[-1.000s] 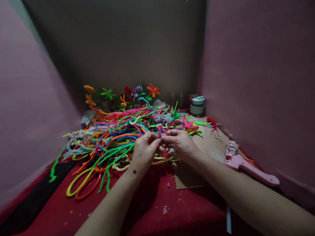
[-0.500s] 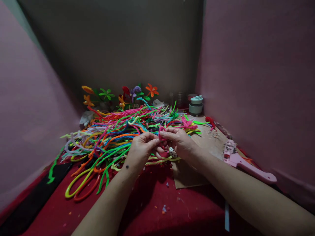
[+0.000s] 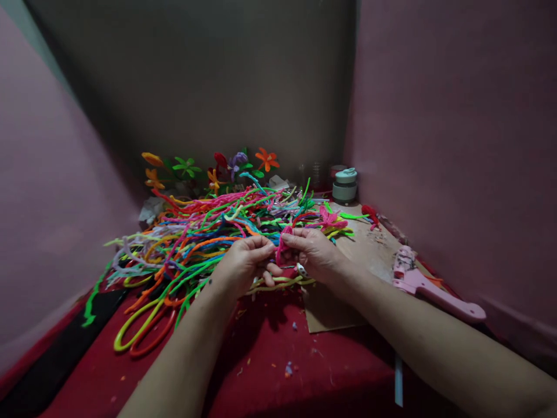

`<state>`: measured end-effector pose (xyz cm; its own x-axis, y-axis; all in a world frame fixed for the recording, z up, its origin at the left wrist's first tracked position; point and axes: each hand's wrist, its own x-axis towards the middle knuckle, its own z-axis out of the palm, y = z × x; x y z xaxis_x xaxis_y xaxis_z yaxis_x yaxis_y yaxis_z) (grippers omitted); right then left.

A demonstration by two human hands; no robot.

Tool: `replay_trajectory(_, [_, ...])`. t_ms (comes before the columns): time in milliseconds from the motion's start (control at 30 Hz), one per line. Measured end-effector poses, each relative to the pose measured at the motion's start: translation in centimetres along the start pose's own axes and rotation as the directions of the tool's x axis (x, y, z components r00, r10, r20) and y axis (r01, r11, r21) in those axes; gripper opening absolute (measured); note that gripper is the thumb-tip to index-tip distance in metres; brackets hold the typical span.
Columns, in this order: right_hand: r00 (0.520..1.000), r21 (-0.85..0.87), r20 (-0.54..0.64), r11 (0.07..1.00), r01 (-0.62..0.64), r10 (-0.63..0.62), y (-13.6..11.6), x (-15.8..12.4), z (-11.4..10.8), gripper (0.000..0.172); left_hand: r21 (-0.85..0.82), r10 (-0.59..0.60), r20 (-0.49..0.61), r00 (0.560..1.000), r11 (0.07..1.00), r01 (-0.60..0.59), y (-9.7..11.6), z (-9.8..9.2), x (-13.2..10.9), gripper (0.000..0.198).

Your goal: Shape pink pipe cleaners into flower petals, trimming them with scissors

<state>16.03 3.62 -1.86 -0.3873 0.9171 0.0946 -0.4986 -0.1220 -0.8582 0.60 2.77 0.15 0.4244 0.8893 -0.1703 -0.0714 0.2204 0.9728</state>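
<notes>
My left hand (image 3: 243, 264) and my right hand (image 3: 315, 252) meet over the near edge of a big heap of coloured pipe cleaners (image 3: 200, 232). Both pinch a pink pipe cleaner (image 3: 281, 249) bent into a small loop between the fingertips. A small white spotted object (image 3: 301, 270) shows under my right palm. A finished pink pipe-cleaner flower (image 3: 331, 219) lies just beyond my right hand.
Pipe-cleaner flowers (image 3: 217, 165) stand at the back by the wall. A pale green lidded jar (image 3: 345, 186) sits back right. A pink glue gun (image 3: 429, 284) lies on brown cardboard (image 3: 369, 249) at right. Red cloth (image 3: 278, 360) covers the surface; pink walls close both sides.
The pink pipe cleaner between my fingers has been bent from a short upright piece into a longer hanging loop. My hands stay together and have shifted slightly left.
</notes>
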Motion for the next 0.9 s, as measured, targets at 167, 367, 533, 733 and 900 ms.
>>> replay_trajectory(167, [0.995, -0.044, -0.104, 0.999, -0.005, 0.001, 0.4, 0.2, -0.2, 0.024, 0.209, 0.029, -0.099, 0.995, 0.978, -0.008, 0.4, 0.3, -0.3, 0.02])
replay_trajectory(367, [0.993, -0.035, -0.116, 0.999, 0.005, -0.009, 0.5, 0.3, -0.3, 0.025, 0.337, 0.046, -0.183, 0.982, 0.941, 0.019, 0.8, 0.5, -0.4, 0.023])
replay_trajectory(533, [0.983, -0.107, -0.181, 0.994, 0.007, -0.027, 0.5, 0.5, -0.3, 0.026, 0.479, 0.239, -0.32, 0.917, 0.876, -0.061, 1.0, 0.4, -0.5, 0.015])
replay_trajectory(733, [0.979, -0.18, -0.18, 0.982, 0.064, -0.097, 0.7, 0.1, 0.0, 0.026, 0.545, 0.386, -0.254, 0.887, 0.814, -0.199, 0.4, 1.7, -0.6, 0.019])
replay_trajectory(900, [0.986, -0.126, -0.153, 0.991, 0.048, -0.067, 0.3, -0.1, 0.2, 0.025, 0.551, 0.351, -0.171, 0.921, 0.809, -0.206, -0.4, 1.9, -0.4, 0.014])
